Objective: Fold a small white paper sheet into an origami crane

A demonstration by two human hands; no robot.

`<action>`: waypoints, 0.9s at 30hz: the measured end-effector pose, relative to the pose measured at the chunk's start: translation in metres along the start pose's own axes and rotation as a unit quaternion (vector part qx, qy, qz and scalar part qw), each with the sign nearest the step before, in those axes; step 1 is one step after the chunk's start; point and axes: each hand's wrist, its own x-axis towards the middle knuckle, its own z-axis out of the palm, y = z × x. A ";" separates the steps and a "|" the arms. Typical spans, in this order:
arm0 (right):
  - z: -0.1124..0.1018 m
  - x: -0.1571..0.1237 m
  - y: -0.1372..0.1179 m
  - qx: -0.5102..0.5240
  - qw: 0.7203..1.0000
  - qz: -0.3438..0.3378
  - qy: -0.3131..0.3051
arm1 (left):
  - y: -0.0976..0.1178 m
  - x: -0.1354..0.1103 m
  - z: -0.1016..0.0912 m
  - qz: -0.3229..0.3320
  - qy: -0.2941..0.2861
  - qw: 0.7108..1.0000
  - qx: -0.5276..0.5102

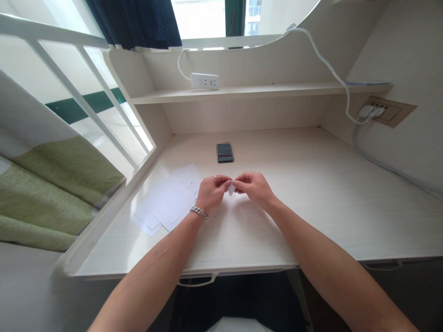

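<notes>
Between my two hands, over the middle of the desk, is a small folded piece of white paper [231, 188], pointed at its lower end. My left hand [212, 190] pinches its left side; a ring and a chain bracelet are on that hand and wrist. From the other side my right hand [254, 188] pinches the paper with thumb and fingertips. Much of the paper is hidden by the fingers. Sheets of white paper [173, 196] overlap on the desk just left of my left hand.
A small dark flat object [225, 152], blurred, lies on the desk [311, 193] beyond my hands. On the shelf [256, 92] sits a white power strip [205, 81]. A white cable [328, 64] runs to the wall socket [391, 111] at right. A white railing [86, 103] stands at left.
</notes>
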 end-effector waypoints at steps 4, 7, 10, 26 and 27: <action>0.002 0.000 -0.001 0.024 1.000 0.013 0.002 | -0.004 0.003 -0.001 -0.024 -0.006 0.999 -0.031; 0.002 -0.002 -0.003 0.022 1.000 0.004 -0.016 | -0.004 0.003 -0.003 -0.016 -0.009 1.000 -0.004; 0.001 -0.004 -0.006 0.017 0.999 0.007 -0.034 | -0.001 0.002 -0.004 -0.004 -0.005 0.999 0.035; -0.003 0.001 0.000 -0.028 0.997 -0.070 -0.007 | -0.001 -0.001 -0.003 0.031 -0.033 0.993 0.110; -0.003 0.001 0.000 -0.020 0.997 -0.069 0.004 | -0.001 -0.002 -0.002 0.039 -0.032 0.992 0.115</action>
